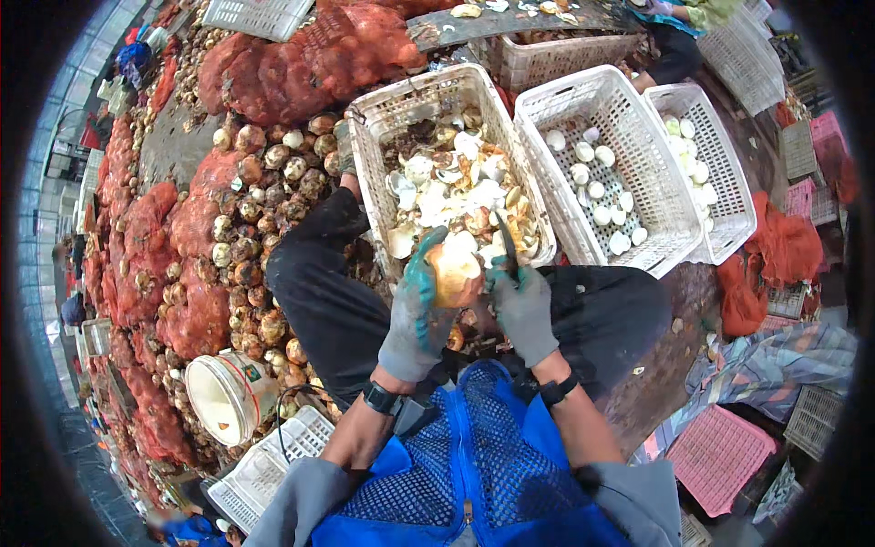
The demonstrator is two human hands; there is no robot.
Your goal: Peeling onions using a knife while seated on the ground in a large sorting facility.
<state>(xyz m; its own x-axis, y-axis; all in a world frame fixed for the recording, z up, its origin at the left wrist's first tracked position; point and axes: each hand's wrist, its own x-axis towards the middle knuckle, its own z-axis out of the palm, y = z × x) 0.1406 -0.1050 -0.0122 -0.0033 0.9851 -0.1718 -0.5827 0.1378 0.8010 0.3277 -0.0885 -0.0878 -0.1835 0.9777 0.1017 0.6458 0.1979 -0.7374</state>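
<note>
A large onion (456,276), partly peeled with a pale top and brown skin lower down, is held in my left hand (408,330). My right hand (527,314) grips a knife (507,241), its dark blade pointing up and away beside the onion. Both hands wear grey gloves with green on the fingers. Just beyond them, a dirty white crate (540,202) between my legs holds onion peels and trimmings (447,187). Peeled white onions (597,190) lie in the white crate (652,196) to its right.
Another crate of peeled onions (743,205) stands farther right. Unpeeled onions (251,214) and red mesh sacks (305,68) cover the left. A white bucket (208,397) lies near my left leg. A pink crate (722,459) is at lower right. Another person's arm (670,9) shows at top right.
</note>
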